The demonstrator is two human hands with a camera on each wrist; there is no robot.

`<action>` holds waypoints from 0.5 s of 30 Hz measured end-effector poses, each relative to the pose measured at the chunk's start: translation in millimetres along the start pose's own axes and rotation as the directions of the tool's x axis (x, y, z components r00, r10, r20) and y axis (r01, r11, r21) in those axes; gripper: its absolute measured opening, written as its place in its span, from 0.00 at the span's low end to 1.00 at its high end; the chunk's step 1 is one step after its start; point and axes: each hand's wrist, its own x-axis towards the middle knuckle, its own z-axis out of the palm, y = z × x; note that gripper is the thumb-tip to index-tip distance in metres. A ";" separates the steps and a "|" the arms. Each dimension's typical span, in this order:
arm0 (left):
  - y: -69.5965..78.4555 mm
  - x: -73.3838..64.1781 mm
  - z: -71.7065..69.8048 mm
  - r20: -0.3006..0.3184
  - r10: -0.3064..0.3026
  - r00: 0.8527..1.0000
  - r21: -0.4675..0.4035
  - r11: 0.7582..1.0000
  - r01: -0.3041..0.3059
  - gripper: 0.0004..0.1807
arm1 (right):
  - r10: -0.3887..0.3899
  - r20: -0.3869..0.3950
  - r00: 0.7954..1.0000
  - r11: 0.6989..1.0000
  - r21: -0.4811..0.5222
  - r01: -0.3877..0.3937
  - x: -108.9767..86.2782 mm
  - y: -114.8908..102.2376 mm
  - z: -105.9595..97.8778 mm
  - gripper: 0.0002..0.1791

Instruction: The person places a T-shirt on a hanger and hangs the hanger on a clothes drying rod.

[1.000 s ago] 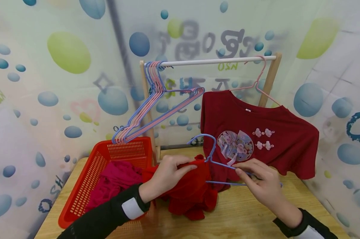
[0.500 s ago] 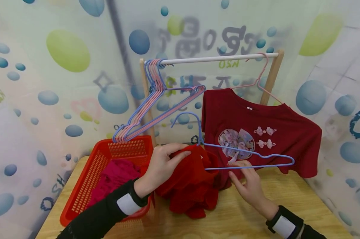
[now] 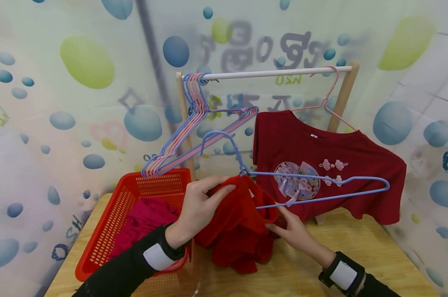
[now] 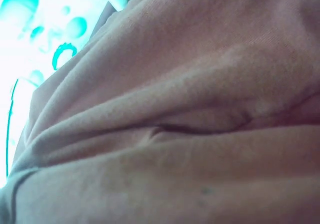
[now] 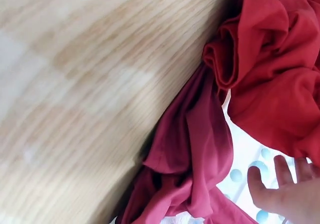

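My left hand (image 3: 197, 208) pinches a bright red garment (image 3: 233, 227) near its neck opening, where a small white label shows. One side of a blue clothes hanger (image 3: 320, 176) goes into that opening; its hook and other arm stick out. My right hand (image 3: 298, 233) is at the opening's right edge, below the hanger's bottom bar. In the right wrist view that hand (image 5: 290, 199) has its fingers spread, right at the edge of the red cloth (image 5: 280, 98). Pale-looking folds of cloth (image 4: 150, 93) fill most of the left wrist view.
A maroon T-shirt (image 3: 357, 165) hangs from a pink hanger on the rack's white rail (image 3: 276, 73). Several blue and pink hangers (image 3: 194, 119) are bunched at the rail's left end. Below them, a red basket (image 3: 101, 231) on the wooden table (image 3: 305, 272) holds magenta cloth (image 3: 145, 220).
My right hand has let go of the hanger's right arm and moved left and down to the garment's opening. The hanger's free side has risen and its hook has shifted left.
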 end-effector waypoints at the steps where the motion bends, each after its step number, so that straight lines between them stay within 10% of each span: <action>1: 0.0 -0.1 -0.5 -0.005 -0.001 1.000 0.002 1.000 0.001 0.09 | -0.003 -0.009 1.000 1.000 -0.006 0.002 0.9 -0.4 1.0 0.30; 7: -1.6 -0.5 -3.9 -0.021 -0.025 0.999 0.005 1.000 0.026 0.09 | -0.084 -0.196 0.977 0.996 0.005 0.087 6.4 0.9 6.0 0.21; 15: -11.1 -4.8 -12.2 -0.073 -0.120 0.990 0.064 0.990 0.125 0.08 | -0.254 -0.464 0.848 0.915 0.169 0.367 11.5 -5.9 -19.3 0.20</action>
